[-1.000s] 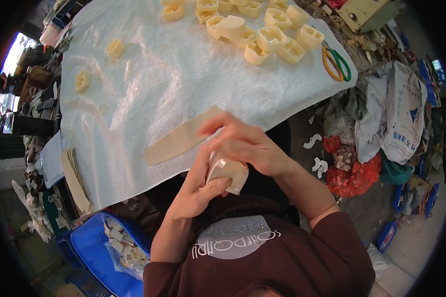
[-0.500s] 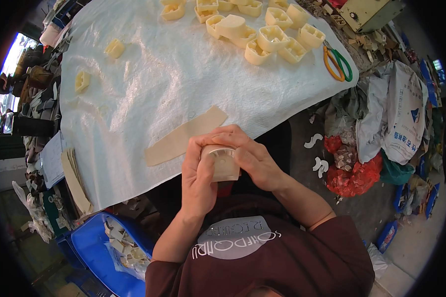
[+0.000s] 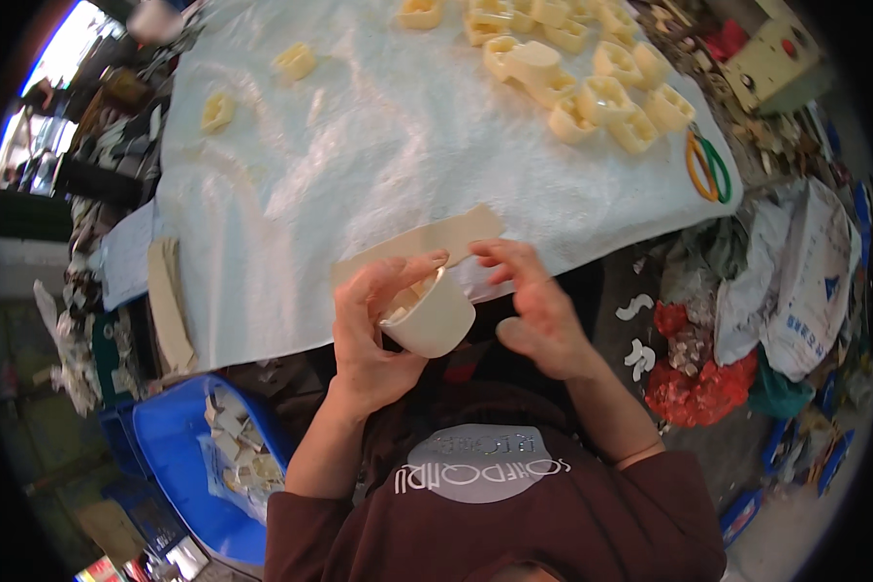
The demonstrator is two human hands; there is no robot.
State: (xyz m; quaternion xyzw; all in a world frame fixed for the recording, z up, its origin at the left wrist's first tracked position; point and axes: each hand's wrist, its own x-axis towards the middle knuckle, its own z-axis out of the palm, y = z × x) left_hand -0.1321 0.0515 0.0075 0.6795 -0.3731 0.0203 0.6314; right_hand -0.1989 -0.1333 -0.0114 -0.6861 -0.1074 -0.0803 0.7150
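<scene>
My left hand (image 3: 364, 335) holds a cream, hollow shoe heel (image 3: 438, 315) just off the table's near edge, its smooth curved wall turned to the right. Fingers and thumb wrap around its open, ribbed side, hiding part of the inside. My right hand (image 3: 543, 320) is apart from the heel, to its right, with thumb and fingers spread and nothing in them. Its fingertips are close to a beige strip (image 3: 456, 233) lying flat on the white table cover (image 3: 281, 233); whether they touch it I cannot tell.
Several cream heels (image 3: 606, 102) cluster at the far right, with two loose ones (image 3: 296, 61) far left. Scissors (image 3: 710, 167) with orange and green handles lie at the right edge. Beige strips (image 3: 170, 306) hang at the left edge, above a blue bin (image 3: 170, 436). Sacks (image 3: 805, 291) stand right.
My right hand has let go of the heel and moved right, opening. The heel has turned in my left hand, its smooth wall now showing. The whole view has shifted.
</scene>
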